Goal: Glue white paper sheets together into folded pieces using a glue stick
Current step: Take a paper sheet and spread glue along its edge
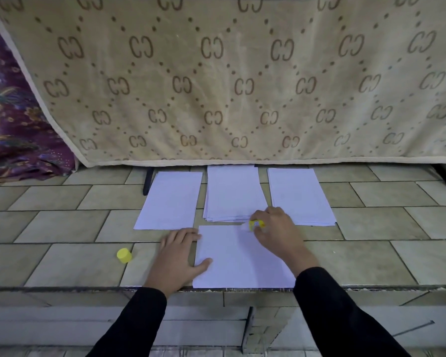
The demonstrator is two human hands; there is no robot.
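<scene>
From where I stand, the person has one white sheet [242, 264] laid flat on the tiles [62, 264], its near edge at the lip of the step; the left hand [177, 256] lies open and flat at the sheet's left edge, thumb pressing on the paper, fingers spread onto the tile beside it; the right hand [276, 228] is curled round the glue stick [256, 224], the pale tip pointing left and down at the sheet's far edge, towards its right corner; whether the tip is touching the paper I cannot quite tell; the yellow cap [124, 255] is off and lies apart on the tiles to the left. Behind the sheet are three lots of paper below the hanging cloth [216, 86]: a left pile [170, 199] that looks thin, a middle pile [232, 191] with several edges fanned, and a right pile [299, 194]; which of these are finished pieces and which are stock I cannot say. By my reckoning this is early in one piece: the gluing is only at the far edge, no second sheet is laid on, and no fold shows in the front sheet; spreading glue, joining and folding all look left to do, and the piles suggest more rounds after it.
</scene>
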